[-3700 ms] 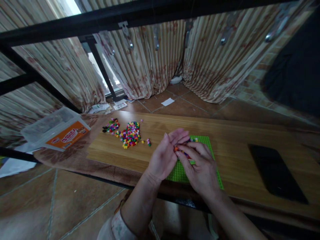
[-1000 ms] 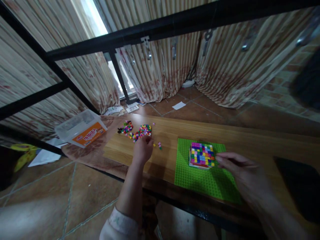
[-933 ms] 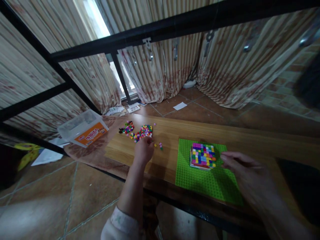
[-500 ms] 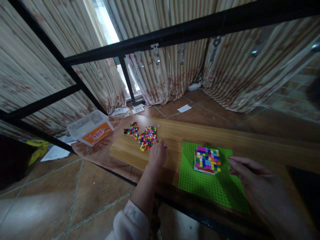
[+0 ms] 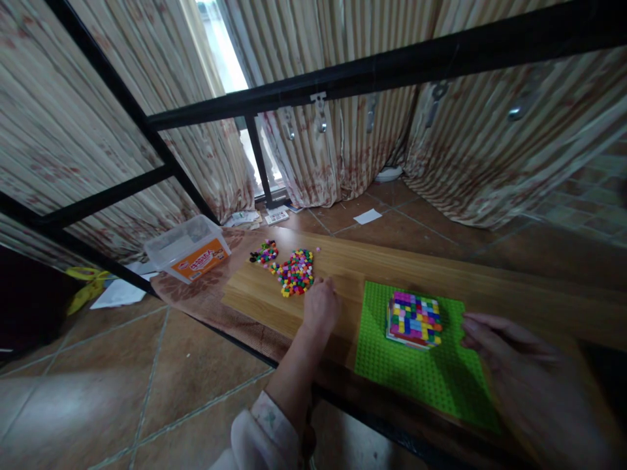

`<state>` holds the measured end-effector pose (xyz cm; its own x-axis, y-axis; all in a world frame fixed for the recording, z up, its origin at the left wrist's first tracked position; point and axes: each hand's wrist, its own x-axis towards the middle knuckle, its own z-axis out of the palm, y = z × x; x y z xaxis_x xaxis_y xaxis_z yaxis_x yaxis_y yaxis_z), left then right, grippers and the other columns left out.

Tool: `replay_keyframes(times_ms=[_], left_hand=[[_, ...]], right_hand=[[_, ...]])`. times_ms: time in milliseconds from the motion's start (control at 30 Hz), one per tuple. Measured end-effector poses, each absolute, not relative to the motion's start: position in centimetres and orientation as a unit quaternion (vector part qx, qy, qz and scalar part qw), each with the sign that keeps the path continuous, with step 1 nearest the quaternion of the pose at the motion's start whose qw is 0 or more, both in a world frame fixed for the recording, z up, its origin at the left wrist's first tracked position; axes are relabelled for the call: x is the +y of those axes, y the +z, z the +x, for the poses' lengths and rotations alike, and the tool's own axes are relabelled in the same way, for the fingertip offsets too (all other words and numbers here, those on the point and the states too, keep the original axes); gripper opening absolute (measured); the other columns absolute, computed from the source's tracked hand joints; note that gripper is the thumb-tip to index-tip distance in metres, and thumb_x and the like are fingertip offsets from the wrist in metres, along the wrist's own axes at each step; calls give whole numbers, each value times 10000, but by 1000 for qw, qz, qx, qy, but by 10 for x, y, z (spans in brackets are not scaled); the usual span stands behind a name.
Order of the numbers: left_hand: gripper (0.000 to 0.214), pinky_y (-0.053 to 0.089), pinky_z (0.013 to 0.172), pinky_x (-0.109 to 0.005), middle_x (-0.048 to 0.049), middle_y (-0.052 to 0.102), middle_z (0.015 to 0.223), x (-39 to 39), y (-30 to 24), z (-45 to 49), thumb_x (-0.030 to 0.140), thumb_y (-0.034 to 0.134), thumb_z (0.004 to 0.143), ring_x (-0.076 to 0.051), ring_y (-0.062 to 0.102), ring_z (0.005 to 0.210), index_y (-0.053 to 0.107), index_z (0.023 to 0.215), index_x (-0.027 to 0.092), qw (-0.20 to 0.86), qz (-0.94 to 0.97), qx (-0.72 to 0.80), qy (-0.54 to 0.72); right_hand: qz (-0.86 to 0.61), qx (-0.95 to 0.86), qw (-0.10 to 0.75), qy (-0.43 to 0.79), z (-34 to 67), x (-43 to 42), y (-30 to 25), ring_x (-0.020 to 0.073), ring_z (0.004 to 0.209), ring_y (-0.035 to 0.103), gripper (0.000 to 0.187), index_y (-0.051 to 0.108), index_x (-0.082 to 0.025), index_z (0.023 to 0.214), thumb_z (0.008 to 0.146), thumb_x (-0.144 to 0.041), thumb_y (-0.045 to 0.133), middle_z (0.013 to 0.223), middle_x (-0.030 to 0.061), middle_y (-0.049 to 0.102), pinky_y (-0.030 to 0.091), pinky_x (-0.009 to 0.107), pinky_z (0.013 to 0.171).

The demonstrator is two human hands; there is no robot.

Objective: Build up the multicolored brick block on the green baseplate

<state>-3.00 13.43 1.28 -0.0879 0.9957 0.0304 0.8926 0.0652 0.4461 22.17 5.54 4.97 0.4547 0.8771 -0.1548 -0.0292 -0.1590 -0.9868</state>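
My left hand (image 5: 321,305) rests at the table by the right edge of a pile of small coloured building bricks (image 5: 298,271), its fingers curled together. What they hold, if anything, is hidden. Over to the right, a block built of many-coloured bricks (image 5: 414,318) stands on a green studded baseplate (image 5: 392,361). My right hand (image 5: 514,356) is raised by the baseplate's right edge, with thumb and fingers pinched together. Anything between those fingertips is too small to make out.
A smaller heap of bricks (image 5: 264,250) and one stray pink brick (image 5: 318,249) lie on the wooden table (image 5: 343,251). A clear plastic box with an orange label (image 5: 200,261) stands at the left end. Black metal bars (image 5: 206,111) and curtains (image 5: 323,156) rise behind.
The view has shifted slightly, so everything sits a little farther right. My left hand has edged away from the pile, and a pink brick beside its fingers no longer shows. My right hand stays pinched.
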Motion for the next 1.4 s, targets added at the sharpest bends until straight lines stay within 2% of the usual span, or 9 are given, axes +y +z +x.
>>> replay_keyframes(times_ms=[67, 133, 267, 367, 467, 600, 767, 1233, 1400], left_hand=[[163, 450, 734, -282, -69, 669, 846, 135, 13, -29, 77, 527, 787, -179, 617, 780, 659, 811, 170, 189, 635, 708, 244], [126, 447, 693, -258, -18, 633, 732, 135, 17, -27, 75, 561, 745, -149, 581, 710, 633, 732, 177, 281, 589, 682, 329], [35, 427, 580, -194, 32, 575, 681, 129, 33, -26, 162, 649, 723, -76, 507, 583, 633, 754, 160, 576, 399, 535, 472], [211, 434, 568, -144, 31, 602, 751, 119, 43, -23, 186, 759, 650, -35, 520, 586, 653, 828, 145, 726, 274, 407, 482], [239, 437, 554, -110, 35, 605, 741, 108, 47, -13, 137, 773, 629, -20, 532, 585, 656, 837, 136, 796, 213, 329, 461], [155, 449, 551, -103, 20, 628, 722, 97, 49, 4, 96, 718, 674, -18, 525, 563, 671, 821, 116, 844, 166, 282, 424], [97, 459, 565, -113, -9, 667, 739, 90, 53, 13, 92, 671, 713, -30, 540, 576, 694, 805, 106, 857, 176, 256, 412], [108, 448, 574, -144, -5, 624, 704, 92, 49, 18, 152, 742, 671, -46, 527, 597, 698, 747, 89, 821, 195, 340, 415], [24, 443, 539, -130, -1, 596, 676, 91, 53, 22, 93, 682, 709, -43, 513, 563, 673, 731, 94, 835, 144, 334, 412]], right_hand=[[-634, -338, 564, 406, 221, 52, 53, 210, 642, 620, 204, 743, -281, 675, 533, -390, 841, 702, 50, 700, 496, 329, 541], [-640, -346, 581, 366, 217, 48, 54, 233, 687, 639, 199, 746, -285, 729, 582, -394, 824, 734, 58, 704, 526, 359, 602], [-670, -394, 584, 235, 199, 39, 52, 263, 796, 665, 199, 732, -281, 797, 690, -445, 765, 847, 69, 727, 550, 411, 761], [-618, -489, 582, 203, 181, 36, 48, 225, 818, 673, 159, 727, -288, 837, 777, -435, 716, 881, 33, 728, 559, 378, 798], [-541, -587, 563, 214, 165, 37, 46, 198, 891, 672, 126, 726, -295, 956, 853, -334, 663, 986, 28, 722, 555, 330, 792], [-505, -629, 544, 231, 153, 42, 49, 170, 913, 668, 199, 696, -293, 1081, 901, -282, 611, 1037, 24, 703, 549, 303, 799], [-507, -645, 525, 228, 150, 47, 50, 166, 998, 661, 244, 680, -310, 1146, 918, -285, 596, 1089, 23, 685, 549, 293, 828], [-510, -646, 536, 188, 149, 54, 47, 158, 914, 663, 164, 723, -268, 1011, 914, -233, 596, 957, 28, 695, 552, 296, 775], [-513, -652, 539, 150, 148, 54, 44, 146, 899, 656, 149, 733, -259, 981, 909, -225, 607, 972, 34, 665, 548, 281, 760]])
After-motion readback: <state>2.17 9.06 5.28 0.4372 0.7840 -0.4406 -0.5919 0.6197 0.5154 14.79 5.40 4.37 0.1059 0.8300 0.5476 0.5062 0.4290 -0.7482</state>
